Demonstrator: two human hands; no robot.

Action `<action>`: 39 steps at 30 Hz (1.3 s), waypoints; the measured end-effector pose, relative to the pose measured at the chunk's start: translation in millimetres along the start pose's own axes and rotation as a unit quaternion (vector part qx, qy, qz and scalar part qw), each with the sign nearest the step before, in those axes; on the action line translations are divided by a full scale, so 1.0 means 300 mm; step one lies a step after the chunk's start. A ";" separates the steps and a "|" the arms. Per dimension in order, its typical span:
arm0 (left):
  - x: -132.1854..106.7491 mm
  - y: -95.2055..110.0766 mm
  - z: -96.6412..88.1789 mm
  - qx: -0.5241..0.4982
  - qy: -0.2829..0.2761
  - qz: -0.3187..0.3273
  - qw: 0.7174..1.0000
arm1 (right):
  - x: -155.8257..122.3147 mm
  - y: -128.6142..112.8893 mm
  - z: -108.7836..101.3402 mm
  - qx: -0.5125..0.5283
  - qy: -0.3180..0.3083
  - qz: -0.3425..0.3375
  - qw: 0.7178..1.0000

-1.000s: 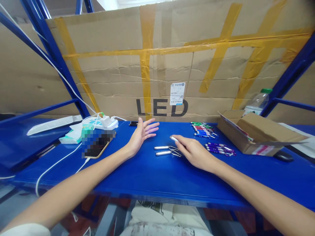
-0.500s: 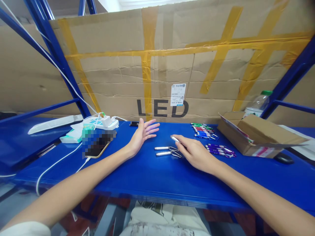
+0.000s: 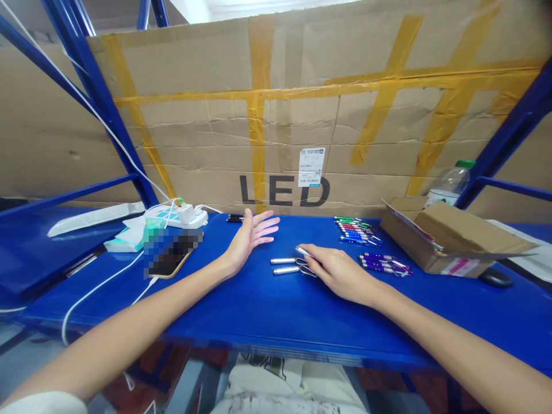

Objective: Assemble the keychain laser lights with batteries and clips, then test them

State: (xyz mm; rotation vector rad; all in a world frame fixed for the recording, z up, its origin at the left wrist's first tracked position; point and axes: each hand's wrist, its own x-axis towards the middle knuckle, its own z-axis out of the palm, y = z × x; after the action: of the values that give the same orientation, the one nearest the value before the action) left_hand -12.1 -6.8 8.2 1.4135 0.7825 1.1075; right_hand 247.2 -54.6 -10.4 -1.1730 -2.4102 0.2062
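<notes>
My left hand [image 3: 248,241] is held over the table with its fingers stretched out and the palm turned to the right; nothing is in it. A short silver pen [image 3: 303,251] is pinched between the thumb and fingers of my right hand [image 3: 340,270], its tip end poking out to the left. Just below and left of that hand, two like silver pens lie side by side: an upper pen [image 3: 282,261] and a lower pen [image 3: 285,269], each with a looped end pointing right. My right fingers partly cover those loops. Black pens [image 3: 235,218] lie behind my left hand.
Rows of green, red and blue pens [image 3: 356,231] and a purple group [image 3: 383,264] lie right. Beyond them are an open cardboard box [image 3: 452,238], a dark mouse [image 3: 495,278] and a bottle [image 3: 452,181]. Left are a phone [image 3: 176,259], cable and power strip [image 3: 198,217].
My right hand with the silver pen has moved slightly left and down, closer over the loops of the two lying pens. My left hand has stayed in place.
</notes>
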 end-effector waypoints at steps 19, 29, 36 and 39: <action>0.001 -0.001 -0.002 -0.006 -0.001 -0.002 1.000 | -0.005 -0.004 -0.005 0.009 0.009 -0.005 1.000; 0.001 -0.006 -0.004 -0.008 0.000 -0.001 1.000 | -0.007 -0.038 -0.029 0.048 -0.045 -0.018 0.998; 0.008 -0.018 -0.002 0.047 0.009 0.011 0.999 | -0.007 -0.057 -0.035 0.078 -0.081 -0.074 0.991; 0.006 -0.019 0.000 0.063 0.009 0.011 0.998 | -0.003 -0.056 -0.034 0.078 -0.077 -0.090 0.990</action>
State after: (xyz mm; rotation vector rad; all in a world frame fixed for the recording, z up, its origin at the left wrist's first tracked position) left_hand -10.8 -4.3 3.0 1.5215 0.8636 1.1040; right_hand 240.3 -66.5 3.7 -0.8944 -2.5629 0.4326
